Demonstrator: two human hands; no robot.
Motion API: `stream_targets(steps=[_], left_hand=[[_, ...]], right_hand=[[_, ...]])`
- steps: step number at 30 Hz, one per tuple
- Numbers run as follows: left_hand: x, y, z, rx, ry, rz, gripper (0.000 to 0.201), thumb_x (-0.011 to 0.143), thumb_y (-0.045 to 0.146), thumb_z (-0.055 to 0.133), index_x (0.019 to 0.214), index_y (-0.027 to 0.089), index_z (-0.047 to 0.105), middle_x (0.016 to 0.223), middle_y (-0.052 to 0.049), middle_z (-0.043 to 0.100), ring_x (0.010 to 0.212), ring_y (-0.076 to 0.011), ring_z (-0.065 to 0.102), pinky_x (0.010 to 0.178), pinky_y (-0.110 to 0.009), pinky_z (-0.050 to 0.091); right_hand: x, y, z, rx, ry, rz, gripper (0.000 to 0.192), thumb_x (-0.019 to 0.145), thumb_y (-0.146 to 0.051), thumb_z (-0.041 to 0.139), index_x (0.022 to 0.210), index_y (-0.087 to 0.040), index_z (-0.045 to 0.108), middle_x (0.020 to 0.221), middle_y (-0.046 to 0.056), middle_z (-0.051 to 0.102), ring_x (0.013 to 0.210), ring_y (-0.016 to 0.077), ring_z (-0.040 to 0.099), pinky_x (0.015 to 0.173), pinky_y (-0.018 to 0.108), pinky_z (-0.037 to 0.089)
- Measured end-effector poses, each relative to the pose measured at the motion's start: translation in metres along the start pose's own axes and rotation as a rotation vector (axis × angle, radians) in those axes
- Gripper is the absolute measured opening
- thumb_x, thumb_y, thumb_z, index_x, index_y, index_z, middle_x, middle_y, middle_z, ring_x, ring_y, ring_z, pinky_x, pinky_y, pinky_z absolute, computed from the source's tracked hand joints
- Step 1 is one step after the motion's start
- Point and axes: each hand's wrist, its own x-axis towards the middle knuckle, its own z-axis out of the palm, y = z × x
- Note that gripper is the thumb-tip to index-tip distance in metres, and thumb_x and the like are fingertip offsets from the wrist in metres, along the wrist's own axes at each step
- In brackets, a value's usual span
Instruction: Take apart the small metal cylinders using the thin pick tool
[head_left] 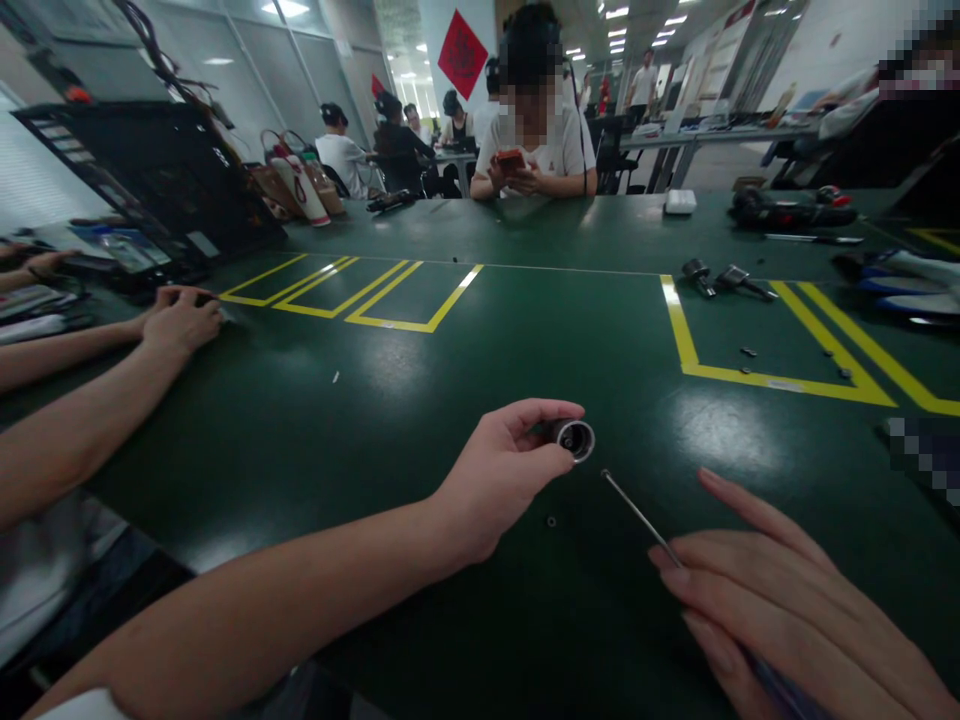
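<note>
Between the thumb and fingers of my left hand (502,475) is a short metal cylinder (575,440), its hollow round end turned toward the right. My right hand (795,600) is closed around a screwdriver (634,510), whose handle is mostly covered by the palm. The thin shaft points up and left, and its tip, which seems to carry a small screw (605,474), is a short way from the cylinder's opening. On the green table (420,420), just below my left hand, lies a small dark nut (551,521).
Yellow tape boxes (390,325) mark the table. Dark metal parts (697,275) and several small nuts lie in and around the right box. Blue-handled pliers (915,285) and a black power tool (787,210) are at the right. A person's hands (180,315) rest at left; another person sits opposite.
</note>
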Motion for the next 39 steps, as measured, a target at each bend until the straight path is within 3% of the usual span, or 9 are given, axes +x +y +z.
stream_targets(steps=[3, 8, 18, 30, 32, 35, 37, 39], left_hand=[[-0.002, -0.001, 0.001, 0.011, -0.033, -0.011, 0.030, 0.065, 0.009, 0.066, 0.094, 0.016, 0.066, 0.090, -0.004, 0.067, 0.083, -0.0150, 0.061, 0.082, -0.032, 0.045], [-0.005, -0.004, 0.004, 0.075, -0.091, -0.039, 0.031, 0.067, 0.010, 0.065, 0.097, 0.016, 0.065, 0.089, -0.004, 0.067, 0.082, -0.0153, 0.061, 0.078, -0.030, 0.046], [-0.006, -0.007, 0.005, 0.145, -0.126, 0.059, 0.023, 0.070, 0.012, 0.062, 0.093, 0.014, 0.066, 0.091, -0.006, 0.068, 0.083, -0.0154, 0.063, 0.077, -0.029, 0.050], [-0.004, -0.011, 0.007, 0.202, -0.094, 0.098, 0.020, 0.071, 0.009, 0.054, 0.087, 0.013, 0.067, 0.087, -0.006, 0.070, 0.077, -0.0155, 0.066, 0.071, -0.028, 0.053], [-0.002, -0.010, 0.004, 0.217, -0.091, 0.099, 0.020, 0.073, 0.011, 0.054, 0.089, 0.013, 0.066, 0.088, -0.006, 0.069, 0.078, -0.0158, 0.066, 0.072, -0.029, 0.053], [0.002, -0.005, -0.001, 0.237, -0.023, 0.132, 0.022, 0.075, 0.014, 0.056, 0.094, 0.014, 0.065, 0.089, -0.006, 0.069, 0.080, -0.0155, 0.065, 0.076, -0.030, 0.052], [0.005, -0.001, -0.005, 0.227, 0.032, 0.161, 0.024, 0.075, 0.016, 0.058, 0.097, 0.014, 0.065, 0.089, -0.005, 0.068, 0.082, -0.0151, 0.064, 0.079, -0.031, 0.051], [0.007, 0.002, -0.008, 0.201, 0.060, 0.174, 0.024, 0.074, 0.016, 0.059, 0.098, 0.014, 0.064, 0.090, -0.005, 0.068, 0.083, -0.0149, 0.063, 0.080, -0.031, 0.050]], right_hand=[[0.001, -0.002, -0.002, 0.001, 0.005, -0.059, 0.018, 0.077, -0.008, 0.054, 0.092, -0.016, 0.062, 0.077, 0.001, 0.074, 0.078, 0.0149, 0.070, 0.100, 0.037, 0.045], [0.005, -0.002, -0.002, -0.071, -0.021, -0.018, 0.015, 0.082, -0.012, 0.052, 0.091, -0.016, 0.064, 0.082, 0.003, 0.074, 0.087, 0.0155, 0.069, 0.102, 0.034, 0.041], [0.005, -0.002, 0.002, -0.040, -0.022, -0.023, 0.015, 0.083, -0.011, 0.052, 0.091, -0.015, 0.065, 0.083, 0.003, 0.074, 0.089, 0.0156, 0.068, 0.101, 0.033, 0.042], [0.012, -0.004, 0.000, -0.036, -0.011, -0.087, 0.014, 0.080, -0.010, 0.055, 0.089, -0.016, 0.064, 0.076, 0.001, 0.074, 0.076, 0.0114, 0.070, 0.105, 0.029, 0.035], [0.008, -0.003, 0.000, 0.030, -0.004, -0.017, 0.015, 0.082, -0.013, 0.054, 0.091, -0.018, 0.064, 0.080, 0.001, 0.074, 0.081, 0.0127, 0.070, 0.103, 0.030, 0.038], [0.006, -0.001, 0.003, 0.210, -0.026, 0.304, 0.014, 0.087, -0.025, 0.050, 0.090, -0.024, 0.064, 0.085, -0.002, 0.074, 0.086, 0.0131, 0.069, 0.094, 0.025, 0.046], [0.007, 0.000, 0.006, 0.343, -0.079, 0.534, 0.016, 0.087, -0.030, 0.050, 0.082, -0.027, 0.065, 0.078, -0.005, 0.074, 0.081, 0.0112, 0.070, 0.081, 0.016, 0.052], [0.010, 0.001, 0.009, 0.451, -0.122, 0.671, 0.018, 0.086, -0.031, 0.052, 0.075, -0.027, 0.066, 0.069, -0.007, 0.073, 0.075, 0.0097, 0.071, 0.072, 0.009, 0.052]])
